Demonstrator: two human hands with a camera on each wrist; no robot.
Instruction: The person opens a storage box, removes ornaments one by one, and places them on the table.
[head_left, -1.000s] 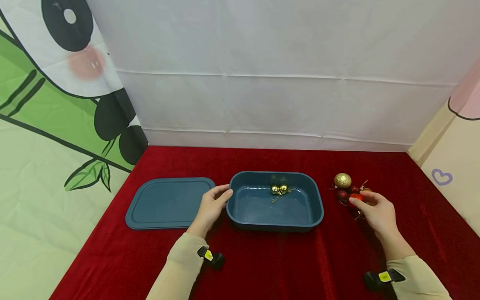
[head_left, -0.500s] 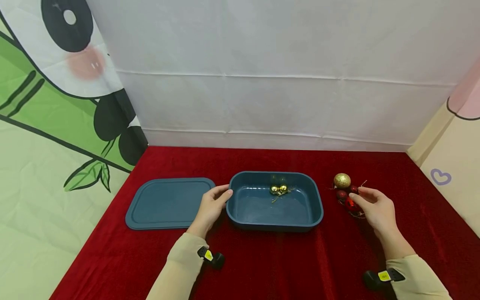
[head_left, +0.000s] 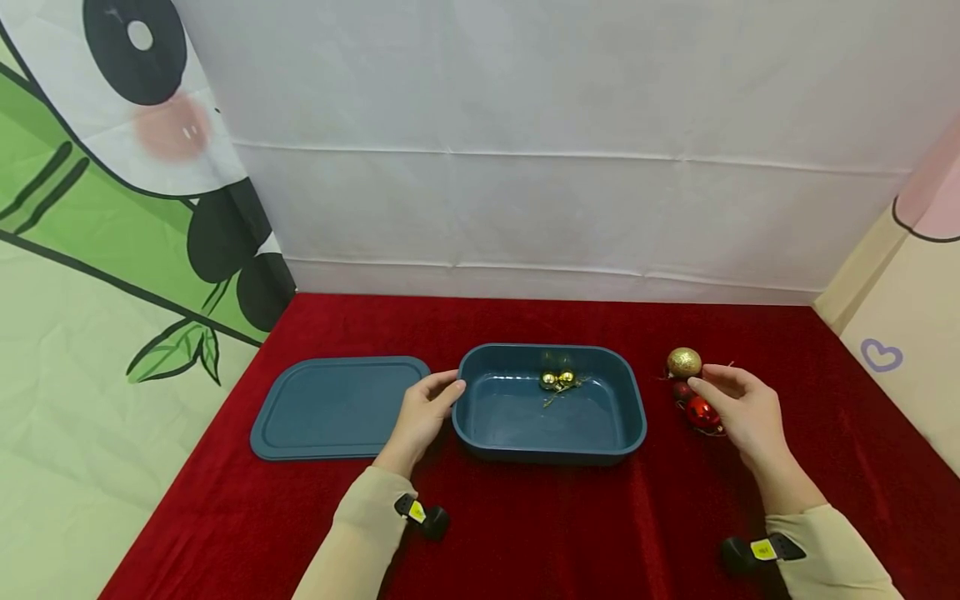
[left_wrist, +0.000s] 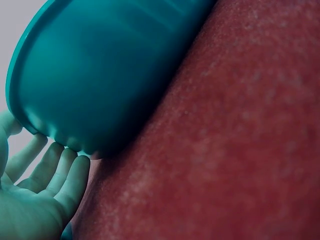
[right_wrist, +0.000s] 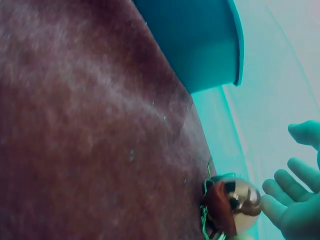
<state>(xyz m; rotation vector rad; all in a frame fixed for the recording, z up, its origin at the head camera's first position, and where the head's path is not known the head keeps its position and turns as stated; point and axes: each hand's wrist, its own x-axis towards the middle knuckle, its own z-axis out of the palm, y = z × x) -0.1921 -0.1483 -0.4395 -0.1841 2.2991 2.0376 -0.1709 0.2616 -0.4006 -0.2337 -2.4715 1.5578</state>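
My left hand [head_left: 425,412] holds the left end of an open blue plastic box [head_left: 551,456], thumb at the rim. The left wrist view shows its fingers [left_wrist: 75,177] against the box's outer wall. Inside the box lie two small shiny gold ornament balls [head_left: 558,380] with gold string. My right hand [head_left: 742,414] hovers among Christmas balls on the right, thumb and fingers apart; I see nothing between them. Close to it are a glittery gold ball [head_left: 684,362], a dark red ball [head_left: 682,391] and a shiny red ball [head_left: 702,412]. The hand may hide other balls.
A flat blue lid [head_left: 341,408] lies left of the box on the red cloth [head_left: 525,533] covering the table. Behind the table hangs a white sheet [head_left: 480,208]. A printed cartoon backdrop [head_left: 172,275] stands at the left.
My right hand has shifted slightly left and away from me, off the shiny red ball, which is now in plain sight. A small dark red ball behind it has become hidden. The left hand stays put.
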